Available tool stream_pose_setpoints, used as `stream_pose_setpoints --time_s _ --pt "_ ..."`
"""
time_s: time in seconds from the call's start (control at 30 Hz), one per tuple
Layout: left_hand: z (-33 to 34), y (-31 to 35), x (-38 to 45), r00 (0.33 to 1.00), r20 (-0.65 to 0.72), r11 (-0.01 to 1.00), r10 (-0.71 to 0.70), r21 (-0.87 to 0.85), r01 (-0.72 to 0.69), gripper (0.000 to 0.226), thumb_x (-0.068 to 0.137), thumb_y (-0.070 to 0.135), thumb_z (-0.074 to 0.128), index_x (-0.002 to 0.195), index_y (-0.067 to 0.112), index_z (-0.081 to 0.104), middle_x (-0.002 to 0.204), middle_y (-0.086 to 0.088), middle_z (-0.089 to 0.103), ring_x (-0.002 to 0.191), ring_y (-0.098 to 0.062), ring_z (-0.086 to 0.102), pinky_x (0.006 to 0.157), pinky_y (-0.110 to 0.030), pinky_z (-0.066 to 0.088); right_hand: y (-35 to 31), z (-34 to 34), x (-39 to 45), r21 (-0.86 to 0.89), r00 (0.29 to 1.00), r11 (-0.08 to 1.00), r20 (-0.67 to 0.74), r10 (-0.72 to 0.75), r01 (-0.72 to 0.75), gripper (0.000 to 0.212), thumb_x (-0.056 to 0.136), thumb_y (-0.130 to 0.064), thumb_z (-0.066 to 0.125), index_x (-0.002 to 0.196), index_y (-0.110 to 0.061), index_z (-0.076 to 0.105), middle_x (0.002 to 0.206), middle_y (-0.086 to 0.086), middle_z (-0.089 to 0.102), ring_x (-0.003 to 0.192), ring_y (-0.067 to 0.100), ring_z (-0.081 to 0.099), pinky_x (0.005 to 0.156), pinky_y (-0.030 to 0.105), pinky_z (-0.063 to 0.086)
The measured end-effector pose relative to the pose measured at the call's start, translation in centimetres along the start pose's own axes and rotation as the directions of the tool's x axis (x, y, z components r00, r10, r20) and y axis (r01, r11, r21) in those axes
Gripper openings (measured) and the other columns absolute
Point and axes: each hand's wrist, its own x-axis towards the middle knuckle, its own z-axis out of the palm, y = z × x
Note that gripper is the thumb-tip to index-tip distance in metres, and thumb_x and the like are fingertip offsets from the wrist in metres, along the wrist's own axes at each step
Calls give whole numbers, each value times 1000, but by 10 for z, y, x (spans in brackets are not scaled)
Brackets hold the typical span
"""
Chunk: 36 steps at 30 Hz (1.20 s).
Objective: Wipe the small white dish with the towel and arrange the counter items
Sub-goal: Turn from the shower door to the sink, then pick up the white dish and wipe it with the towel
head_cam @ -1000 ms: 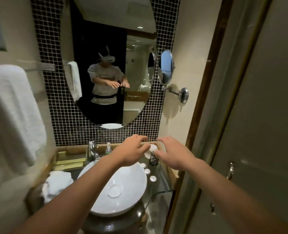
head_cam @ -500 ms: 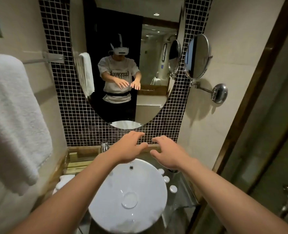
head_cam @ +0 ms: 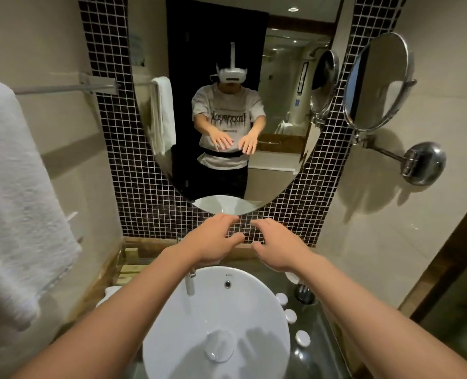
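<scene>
My left hand (head_cam: 213, 239) and my right hand (head_cam: 276, 244) hover side by side above the back rim of the round white basin (head_cam: 218, 305), fingers spread, holding nothing. A sliver of the small white dish (head_cam: 291, 277) shows under my right wrist on the dark counter; the rest is hidden. A folded white towel (head_cam: 109, 292) lies on the counter left of the basin, mostly covered by my left forearm. Three small white round lids (head_cam: 290, 315) sit in a row along the basin's right side.
A dark pump bottle (head_cam: 304, 294) stands right of the basin and a faucet (head_cam: 190, 283) at its back. A wooden tray (head_cam: 129, 266) sits at the back left. A large white towel (head_cam: 16, 201) hangs on the left wall. A round swivel mirror (head_cam: 377, 83) juts from the right wall.
The view has swung from the right wall to face the oval mirror, and the basin is now centred and closer. Both hands stay open and side by side, now over the basin's back rim.
</scene>
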Motion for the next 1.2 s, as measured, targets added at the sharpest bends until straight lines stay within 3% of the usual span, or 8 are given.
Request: stream_pose_setpoints --time_s 0.3,0.4,0.5,0.57,0.67,0.87,1.07,1.2 --pt "27 -51 30 991 61 992 -116 62 112 64 88 51 54 144 26 35 147 -1 39 131 -19 39 106 -45 37 16 41 55 8 991 999 127 -41 40 60 93 -33 53 151 -24 36 153 2 44 135 21 46 106 46 44" --pt "43 -70 43 988 103 986 -112 133 98 66 82 46 62 141 28 39 142 2 42 125 -19 42 101 -46 41 21 62 70 -13 986 1000 167 -22 25 52 91 -29 53 142 -27 45 140 1 55 122 23 55 96 45 50" --pt "57 -87 59 985 149 993 -92 86 80 57 80 42 63 133 32 46 125 6 49 110 -15 49 93 -41 46 27 81 84 -9 978 1000 209 2 0 45 86 -26 51 130 -30 53 125 1 64 103 23 62 81 40 53" --pt "70 -100 68 982 172 996 -76 66 65 55 80 43 61 132 34 46 119 8 48 108 -14 51 90 -37 46 31 97 93 -4 972 1000 232 27 -26 51 86 -25 51 136 -29 52 132 1 62 111 25 61 86 40 52" --pt "96 -121 77 977 206 994 -55 109 33 63 83 46 58 140 30 38 143 4 40 129 -17 38 99 -39 40 38 124 101 4 965 998 254 65 -69 55 88 -29 53 143 -27 46 143 0 56 124 25 55 96 43 47" --pt "143 -153 77 953 293 995 -78 78 58 58 87 44 55 141 27 39 145 2 40 132 -18 35 101 -39 38 50 187 108 19 929 994 358 92 -105 52 91 -31 54 143 -30 46 141 -2 57 121 23 57 94 42 49" --pt "191 -186 69 911 371 983 -182 37 181 58 88 41 58 141 27 40 146 1 41 130 -20 39 106 -42 36 69 248 112 26 870 991 483 103 -131 54 93 -31 55 146 -28 45 145 -1 55 127 23 53 101 38 45" --pt "231 -210 53 870 411 958 -271 30 284 54 88 43 58 139 31 42 141 4 45 123 -19 45 101 -39 39 82 295 104 12 821 989 560 113 -144 51 92 -30 52 143 -29 47 141 0 56 122 24 55 96 40 47"
